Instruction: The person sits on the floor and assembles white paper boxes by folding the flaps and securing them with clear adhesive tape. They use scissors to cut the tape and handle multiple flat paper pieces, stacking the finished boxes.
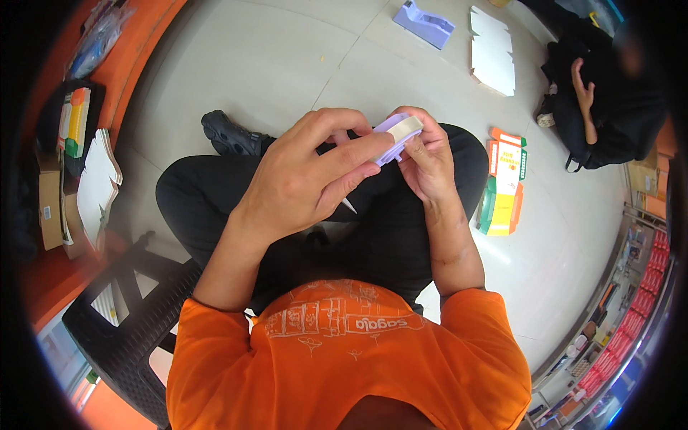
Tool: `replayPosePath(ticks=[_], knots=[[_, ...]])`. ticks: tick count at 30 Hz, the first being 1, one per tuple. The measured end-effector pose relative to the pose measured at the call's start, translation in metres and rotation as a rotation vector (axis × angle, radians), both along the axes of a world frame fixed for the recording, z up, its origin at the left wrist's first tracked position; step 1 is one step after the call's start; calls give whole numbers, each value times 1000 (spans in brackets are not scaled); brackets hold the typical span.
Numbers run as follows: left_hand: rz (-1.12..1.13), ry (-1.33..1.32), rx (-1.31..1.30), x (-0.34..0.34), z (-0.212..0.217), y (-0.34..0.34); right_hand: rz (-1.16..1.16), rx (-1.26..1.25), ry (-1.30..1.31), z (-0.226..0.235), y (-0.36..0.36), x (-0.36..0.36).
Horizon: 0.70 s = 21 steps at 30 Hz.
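Above my crossed legs, I hold a roll of pale tape (407, 129) on a lilac plastic hub with both hands. My right hand (432, 161) grips its right side, thumb on the near face and fingers behind. From the left, my left hand (301, 168) is closed on the other side, with the index finger laid along the roll and the thumb below. Part of the hub is hidden behind the fingers. On the floor ahead sits a lilac tape dispenser (424, 25), apart from my hands.
A flattened white carton (492, 54) and a flattened colourful box (507, 183) lie on the floor to the right. Another person in black (602, 107) sits beyond them. A dark plastic chair (136, 315) stands at my left, near stacked white card sheets (99, 179). Stocked shelves (609, 337) line the right.
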<state>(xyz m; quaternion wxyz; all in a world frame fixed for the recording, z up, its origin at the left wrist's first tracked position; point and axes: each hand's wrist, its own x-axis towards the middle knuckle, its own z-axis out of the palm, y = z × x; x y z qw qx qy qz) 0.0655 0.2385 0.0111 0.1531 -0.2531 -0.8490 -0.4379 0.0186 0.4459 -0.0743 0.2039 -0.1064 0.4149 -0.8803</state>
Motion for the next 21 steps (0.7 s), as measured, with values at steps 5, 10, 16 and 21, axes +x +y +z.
replayPosePath(ticks=[5,10,16,21], knots=[[4,25,10,0,-7,0,-12,36,27,2,0,0],[-30,-12,39,-1,-3,-4,-6,122,55,-3,2,-1],[-76,-159,18,-3,5,-15,6,268,64,-5,-1,-2],[-66,-175,88,3,-6,-22,-27,391,66,-7,-5,8]])
